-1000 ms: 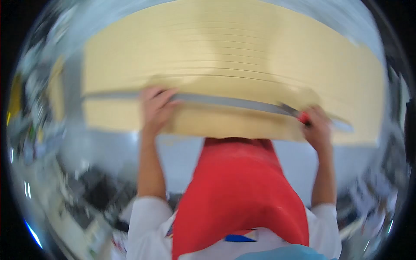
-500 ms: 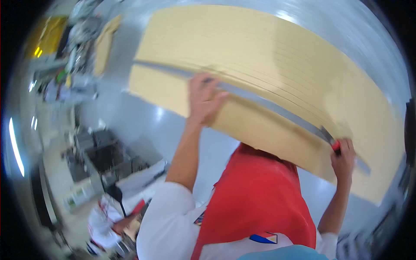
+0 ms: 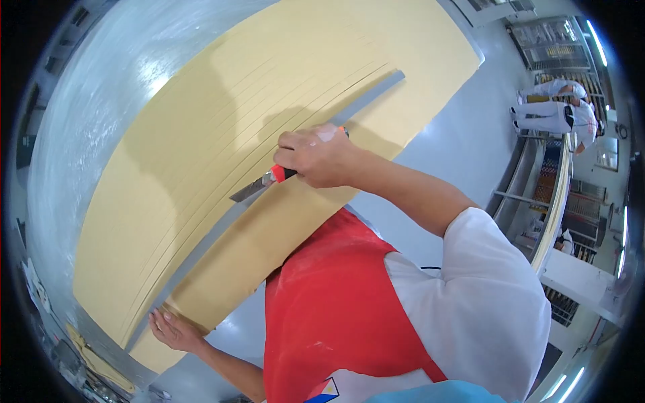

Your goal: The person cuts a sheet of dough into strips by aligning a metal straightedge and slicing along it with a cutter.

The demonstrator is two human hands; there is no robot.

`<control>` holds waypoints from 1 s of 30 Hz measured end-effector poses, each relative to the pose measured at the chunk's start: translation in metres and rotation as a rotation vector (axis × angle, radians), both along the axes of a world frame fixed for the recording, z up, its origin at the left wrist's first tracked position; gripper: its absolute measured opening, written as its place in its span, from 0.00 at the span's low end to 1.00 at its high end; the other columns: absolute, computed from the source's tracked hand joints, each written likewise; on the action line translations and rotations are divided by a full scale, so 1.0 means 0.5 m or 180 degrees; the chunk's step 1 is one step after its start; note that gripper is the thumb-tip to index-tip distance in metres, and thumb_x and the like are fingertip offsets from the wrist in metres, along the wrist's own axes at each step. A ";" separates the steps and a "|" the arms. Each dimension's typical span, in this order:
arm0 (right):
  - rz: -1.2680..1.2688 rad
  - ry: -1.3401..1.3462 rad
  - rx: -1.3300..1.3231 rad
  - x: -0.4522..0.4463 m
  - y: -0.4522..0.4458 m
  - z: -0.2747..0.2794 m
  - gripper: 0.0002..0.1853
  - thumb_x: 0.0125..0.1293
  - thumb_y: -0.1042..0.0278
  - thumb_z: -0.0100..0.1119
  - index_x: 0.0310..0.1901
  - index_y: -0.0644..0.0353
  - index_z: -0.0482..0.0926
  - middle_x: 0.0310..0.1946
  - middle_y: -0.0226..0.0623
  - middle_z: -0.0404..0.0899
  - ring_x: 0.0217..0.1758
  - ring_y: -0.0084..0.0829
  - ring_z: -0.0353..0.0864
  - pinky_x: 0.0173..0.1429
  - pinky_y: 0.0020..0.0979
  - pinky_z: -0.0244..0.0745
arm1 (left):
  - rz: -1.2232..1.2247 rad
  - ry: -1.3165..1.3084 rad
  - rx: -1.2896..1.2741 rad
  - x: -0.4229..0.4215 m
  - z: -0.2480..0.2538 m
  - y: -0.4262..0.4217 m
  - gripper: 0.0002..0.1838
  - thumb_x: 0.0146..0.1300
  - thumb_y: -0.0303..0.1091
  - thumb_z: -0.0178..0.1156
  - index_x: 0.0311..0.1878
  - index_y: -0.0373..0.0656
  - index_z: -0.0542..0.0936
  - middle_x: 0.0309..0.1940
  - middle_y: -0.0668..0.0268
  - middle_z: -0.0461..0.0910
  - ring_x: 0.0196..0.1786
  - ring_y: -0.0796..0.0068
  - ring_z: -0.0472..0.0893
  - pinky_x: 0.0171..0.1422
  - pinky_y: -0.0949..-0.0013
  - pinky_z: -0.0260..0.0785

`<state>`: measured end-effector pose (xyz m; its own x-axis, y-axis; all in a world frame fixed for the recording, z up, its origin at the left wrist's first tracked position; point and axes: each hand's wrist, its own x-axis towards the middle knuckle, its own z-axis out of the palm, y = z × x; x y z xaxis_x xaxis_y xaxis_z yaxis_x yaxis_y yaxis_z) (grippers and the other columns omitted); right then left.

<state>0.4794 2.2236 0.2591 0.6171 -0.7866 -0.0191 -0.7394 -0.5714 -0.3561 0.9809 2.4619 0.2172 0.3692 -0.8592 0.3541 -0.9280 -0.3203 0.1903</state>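
The right hand (image 3: pixel 321 156) has its fingers clenched around a red-and-black-handled cutter (image 3: pixel 284 173); the cutter's broad metal blade points down toward the lower left, its tip at the far edge of a long, flat grey metal straightedge (image 3: pixel 222 225). The left hand (image 3: pixel 176 329) is near the straightedge's lower-left end; its fingers are spread and slightly bent, pressing down by the near edge, with nothing gripped between them.

The straightedge lies diagonally on a large, pale yellow, smooth flat sheet (image 3: pixel 168 134), running from the lower left up to the upper right; the sheet lies on a shiny grey counter (image 3: pixel 457 124). Many thin, roughly parallel cut lines mark the sheet on the far side of the straightedge; a broad band of the sheet shows on the near side, reaching the counter's edge by a red apron (image 3: pixel 329 295) worn over a white short-sleeved top (image 3: pixel 494 289). Shadows fall across the sheet beyond the right hand.

At the lower left, a pale yellow elongated piece (image 3: pixel 101 363) lies apart from the sheet; on the right, people in white clothes (image 3: pixel 551 115) stand near metal racks (image 3: pixel 552 46), well apart from the two hands.
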 end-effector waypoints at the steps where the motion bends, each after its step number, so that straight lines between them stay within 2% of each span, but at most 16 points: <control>1: -0.0033 -0.0014 0.0003 0.000 0.000 -0.001 0.11 0.56 0.73 0.64 0.41 0.53 0.80 0.44 0.32 0.79 0.44 0.39 0.87 0.39 0.43 0.80 | -0.0033 -0.0014 0.0003 -0.002 0.002 -0.002 0.20 0.80 0.40 0.57 0.64 0.36 0.84 0.68 0.50 0.76 0.71 0.53 0.75 0.72 0.55 0.71; 7: 0.0010 0.0164 0.0156 -0.006 0.006 0.004 0.08 0.58 0.72 0.62 0.40 0.54 0.81 0.43 0.32 0.80 0.42 0.36 0.87 0.39 0.42 0.80 | -0.0200 -0.0100 -0.0002 -0.012 0.009 0.001 0.20 0.79 0.40 0.58 0.64 0.35 0.83 0.68 0.49 0.75 0.71 0.51 0.75 0.74 0.51 0.70; 9: 0.0049 -0.0155 -0.0025 -0.006 0.004 -0.012 0.06 0.58 0.73 0.62 0.38 0.54 0.81 0.40 0.33 0.79 0.41 0.35 0.87 0.38 0.41 0.79 | -0.0231 -0.0110 -0.0029 -0.012 0.009 -0.003 0.21 0.79 0.40 0.59 0.64 0.34 0.82 0.68 0.48 0.75 0.71 0.50 0.75 0.74 0.50 0.69; 15: 0.0061 -0.0158 -0.0073 -0.002 0.000 -0.015 0.06 0.58 0.71 0.64 0.38 0.53 0.81 0.38 0.32 0.78 0.37 0.35 0.85 0.36 0.40 0.79 | -0.0307 -0.0075 -0.0111 0.001 -0.003 0.006 0.22 0.78 0.40 0.60 0.65 0.34 0.82 0.68 0.47 0.75 0.71 0.49 0.75 0.75 0.50 0.68; 22: 0.0044 -0.0120 0.0017 -0.004 -0.001 -0.017 0.06 0.59 0.70 0.65 0.38 0.54 0.81 0.40 0.33 0.79 0.40 0.35 0.86 0.37 0.41 0.80 | -0.0291 -0.0019 -0.0071 -0.009 0.006 0.004 0.22 0.78 0.41 0.61 0.65 0.34 0.82 0.68 0.48 0.75 0.71 0.49 0.75 0.75 0.50 0.68; 25: -0.0009 -0.0077 0.0033 -0.004 -0.001 -0.016 0.06 0.60 0.68 0.66 0.38 0.54 0.81 0.40 0.33 0.79 0.42 0.35 0.86 0.39 0.42 0.81 | -0.0205 -0.0052 0.0035 -0.018 0.010 -0.002 0.22 0.78 0.41 0.61 0.65 0.34 0.82 0.68 0.48 0.75 0.71 0.49 0.75 0.75 0.51 0.68; 30: 0.0051 -0.0181 -0.0127 -0.005 -0.005 -0.031 0.09 0.61 0.61 0.69 0.36 0.54 0.80 0.37 0.33 0.78 0.39 0.36 0.86 0.38 0.43 0.80 | -0.0214 -0.0061 0.0036 -0.012 0.005 0.001 0.22 0.78 0.41 0.60 0.66 0.34 0.81 0.69 0.48 0.75 0.71 0.50 0.74 0.75 0.51 0.68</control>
<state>0.4769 2.2210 0.2438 0.6289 -0.7761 0.0475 -0.7092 -0.5976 -0.3741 0.9751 2.4622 0.2198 0.3038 -0.8859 0.3507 -0.9509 -0.2592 0.1690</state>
